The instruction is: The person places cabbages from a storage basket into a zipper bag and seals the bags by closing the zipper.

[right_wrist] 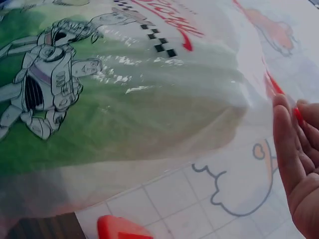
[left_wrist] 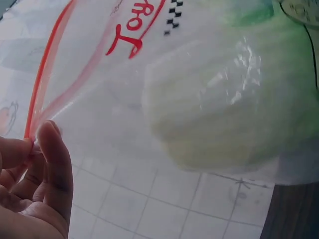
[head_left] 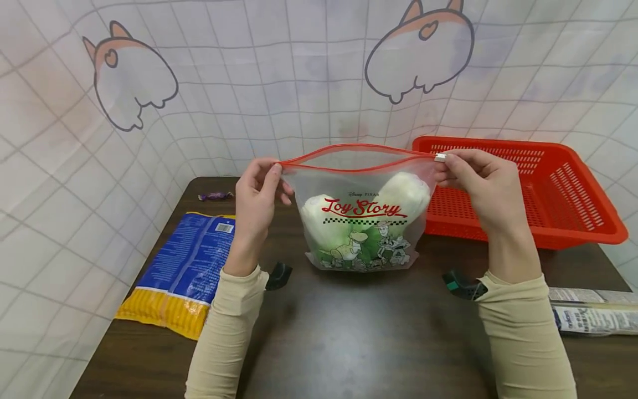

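Note:
A frosted zip bag (head_left: 359,221) with a red zip edge and "Toy Story" print hangs between my two hands. Inside it are pale, whitish-green bundles (head_left: 405,194), blurred by the plastic. My left hand (head_left: 256,202) pinches the left top corner between thumb and fingers. At the other end my right hand (head_left: 485,185) pinches the right corner, by the white zip slider (head_left: 441,157). The bag's mouth gapes between the two corners. In the left wrist view the thumb and fingertips (left_wrist: 59,149) meet on the red zip strip (left_wrist: 42,84).
Behind the right hand stands a red plastic basket (head_left: 563,238). A blue and yellow packet (head_left: 184,271) lies on the table's left, with a small purple wrapped candy (head_left: 215,196) beyond it. At the right edge lies a printed silvery packet (head_left: 598,318). A patterned curtain (head_left: 319,105) hangs behind.

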### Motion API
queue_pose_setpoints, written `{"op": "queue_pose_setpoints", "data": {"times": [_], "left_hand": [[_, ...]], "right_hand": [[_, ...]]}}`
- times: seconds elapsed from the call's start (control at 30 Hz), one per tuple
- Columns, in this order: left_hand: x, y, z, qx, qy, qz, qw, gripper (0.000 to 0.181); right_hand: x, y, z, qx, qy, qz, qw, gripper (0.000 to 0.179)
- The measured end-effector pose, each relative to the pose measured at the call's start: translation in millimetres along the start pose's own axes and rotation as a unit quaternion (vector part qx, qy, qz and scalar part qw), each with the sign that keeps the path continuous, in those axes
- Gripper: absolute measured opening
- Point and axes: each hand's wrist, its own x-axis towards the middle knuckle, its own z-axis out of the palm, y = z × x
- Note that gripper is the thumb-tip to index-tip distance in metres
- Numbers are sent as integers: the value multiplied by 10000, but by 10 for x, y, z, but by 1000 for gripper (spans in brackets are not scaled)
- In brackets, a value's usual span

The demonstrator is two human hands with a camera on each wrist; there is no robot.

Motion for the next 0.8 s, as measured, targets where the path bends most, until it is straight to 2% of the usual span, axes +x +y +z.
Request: {"op": "queue_pose_setpoints", "data": {"times": [0.13, 0.23, 0.37, 0.47, 0.63, 0.8], "left_hand": [[-27, -84, 31, -227, 157, 14, 9996, 18], [-66, -117, 56, -339, 274, 40, 9990, 17], [-112, -122, 84, -368, 331, 105, 9987, 18], [-126, -109, 97, -362, 280, 134, 9989, 21], [-130, -82, 107, -324, 230, 99, 9992, 23], [-78, -70, 93, -271, 103, 112, 9995, 22]], "right_hand": [[-80, 141, -32, -51, -121, -388, 9992, 25], [-122, 209, -41, -605, 50, -589, 9964, 24], [-156, 225, -57, -1647, 350, -903, 9816, 21], [-173, 213, -82, -2111, 451, -995, 9713, 19], [-190, 189, -90, -2243, 472, -777, 9703, 21], [-195, 188, -69, -2210, 541, -803, 9705, 21]]}}
